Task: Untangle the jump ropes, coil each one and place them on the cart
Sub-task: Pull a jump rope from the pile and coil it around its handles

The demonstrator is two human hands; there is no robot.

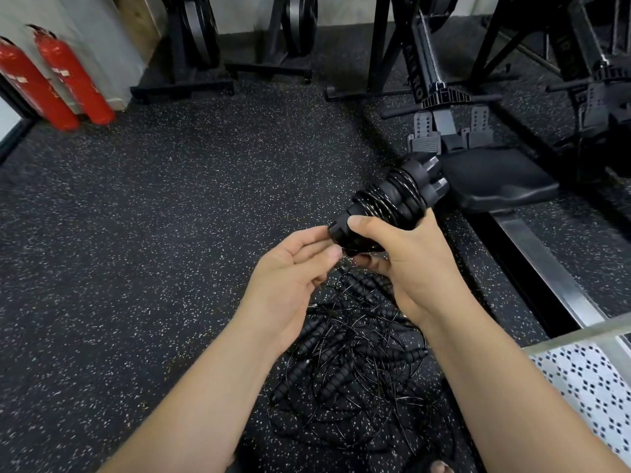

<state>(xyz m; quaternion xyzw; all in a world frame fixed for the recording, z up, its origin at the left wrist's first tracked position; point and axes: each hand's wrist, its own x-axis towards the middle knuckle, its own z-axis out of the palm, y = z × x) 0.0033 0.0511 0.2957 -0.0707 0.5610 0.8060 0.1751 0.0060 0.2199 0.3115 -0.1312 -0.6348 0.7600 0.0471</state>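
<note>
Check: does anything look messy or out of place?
Yes: a tangled heap of thin black jump ropes lies loose on the speckled rubber floor, cables crossing over handles. The wound black rope bundle in the right hand looks tidy.

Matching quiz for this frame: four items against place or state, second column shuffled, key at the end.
Items
1. coiled jump rope
2. tangled ropes
3. fire extinguishers
4. cart

Place or state
A. red, upper left of view
B. heaped on the floor
C. lower right edge of view
D. gripped by the right hand

Pairs: 1-D, 2-B, 3-A, 4-C
</note>
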